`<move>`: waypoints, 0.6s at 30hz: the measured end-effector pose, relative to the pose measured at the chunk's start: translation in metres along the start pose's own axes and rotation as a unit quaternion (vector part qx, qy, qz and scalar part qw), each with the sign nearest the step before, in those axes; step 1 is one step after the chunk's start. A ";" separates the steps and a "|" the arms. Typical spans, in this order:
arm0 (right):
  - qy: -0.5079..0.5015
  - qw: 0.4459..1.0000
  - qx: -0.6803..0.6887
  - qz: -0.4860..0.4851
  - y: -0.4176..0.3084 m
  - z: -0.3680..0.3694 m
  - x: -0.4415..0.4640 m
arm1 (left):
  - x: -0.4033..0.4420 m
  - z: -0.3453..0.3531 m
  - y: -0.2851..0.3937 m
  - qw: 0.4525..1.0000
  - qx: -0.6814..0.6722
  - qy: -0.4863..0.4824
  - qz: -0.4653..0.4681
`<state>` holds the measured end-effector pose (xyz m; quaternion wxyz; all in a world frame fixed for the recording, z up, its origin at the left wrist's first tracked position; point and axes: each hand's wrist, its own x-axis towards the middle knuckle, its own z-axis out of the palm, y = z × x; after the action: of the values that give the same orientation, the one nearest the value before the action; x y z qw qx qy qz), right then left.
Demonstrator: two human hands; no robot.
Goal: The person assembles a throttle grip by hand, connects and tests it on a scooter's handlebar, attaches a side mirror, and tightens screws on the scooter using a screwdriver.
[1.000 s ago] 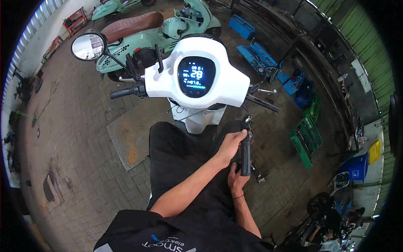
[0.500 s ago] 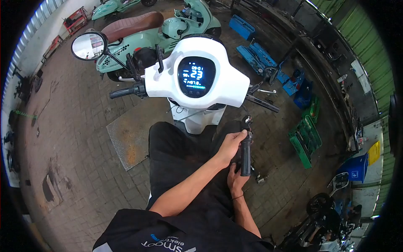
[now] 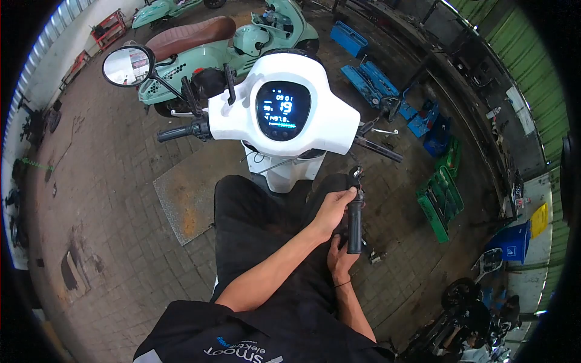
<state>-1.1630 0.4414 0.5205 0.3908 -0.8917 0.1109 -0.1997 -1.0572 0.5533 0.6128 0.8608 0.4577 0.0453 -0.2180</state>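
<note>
A loose black throttle grip (image 3: 354, 228) stands roughly lengthwise before me, over my right thigh, with metal parts at its upper end. My left hand (image 3: 333, 212) is closed on its upper end, thumb pressed against the collar. Lower down, my right hand (image 3: 342, 259) is curled beside and partly behind the grip's lower end. Most of its fingers are hidden, so what it holds cannot be made out. Ahead is a white scooter front (image 3: 242, 124) with its digital display (image 3: 284, 112) lit, reading 19.
Beyond the white scooter stands a mint-green scooter (image 3: 181, 78) with a brown seat. Blue toolboxes (image 3: 369, 83) and a green toolbox (image 3: 440, 202) lie on the floor at right. A rusty metal plate (image 3: 190, 199) lies left of my legs. A dark motorcycle (image 3: 463, 314) is at lower right.
The large number on the display has dropped from 23 to 19. Both hands and the throttle grip hold practically the same position.
</note>
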 end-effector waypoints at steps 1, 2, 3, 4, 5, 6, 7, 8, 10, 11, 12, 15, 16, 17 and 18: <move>0.005 1.000 -0.014 -0.011 0.002 0.001 0.000 | 0.000 0.000 0.000 1.000 0.000 0.001 -0.001; 0.011 0.999 -0.029 -0.022 0.003 0.002 -0.001 | 0.000 0.000 0.000 1.000 0.000 0.001 -0.001; 0.011 0.999 -0.029 -0.022 0.002 0.001 0.000 | 0.000 0.000 0.000 1.000 0.000 0.001 0.000; 0.012 0.999 -0.022 -0.024 0.000 0.001 0.000 | 0.001 0.000 0.000 1.000 -0.001 0.002 0.001; 0.014 0.999 -0.015 -0.026 -0.002 0.000 0.001 | 0.001 0.000 -0.001 1.000 -0.001 0.002 0.001; 0.014 0.999 -0.015 -0.026 -0.004 -0.001 0.001 | 0.001 -0.001 -0.001 1.000 0.003 0.001 0.003; 0.007 1.000 -0.007 -0.015 -0.007 -0.002 0.002 | 0.001 -0.001 -0.001 1.000 0.007 0.000 0.005; 0.001 1.000 0.001 -0.003 -0.008 -0.003 0.002 | 0.001 -0.001 -0.002 1.000 0.007 0.000 0.005; 0.004 1.000 0.003 -0.008 -0.008 -0.003 0.003 | 0.001 -0.001 -0.002 1.000 0.002 -0.001 -0.001; 0.007 1.000 0.005 -0.013 -0.008 -0.003 0.002 | 0.001 -0.001 -0.002 1.000 0.002 -0.001 -0.001; 0.007 1.000 0.005 -0.013 -0.009 -0.003 0.002 | 0.001 -0.001 -0.001 1.000 0.003 -0.001 -0.001; 0.000 1.000 0.019 0.013 -0.011 -0.004 0.003 | 0.000 0.000 0.000 1.000 0.000 -0.001 0.000; 0.003 1.000 0.015 0.008 -0.013 -0.005 0.003 | -0.001 0.000 0.001 1.000 -0.003 -0.001 0.000; 0.006 1.000 0.011 0.003 -0.014 -0.005 0.004 | -0.001 0.000 0.001 1.000 -0.003 -0.001 0.000; 0.006 1.000 0.011 0.003 -0.015 -0.005 0.004 | -0.001 0.000 0.001 1.000 -0.001 -0.001 0.003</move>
<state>-1.1611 0.4467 0.5358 0.4005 -0.8857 0.1137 -0.2055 -1.0574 0.5542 0.6134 0.8619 0.4571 0.0434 -0.2154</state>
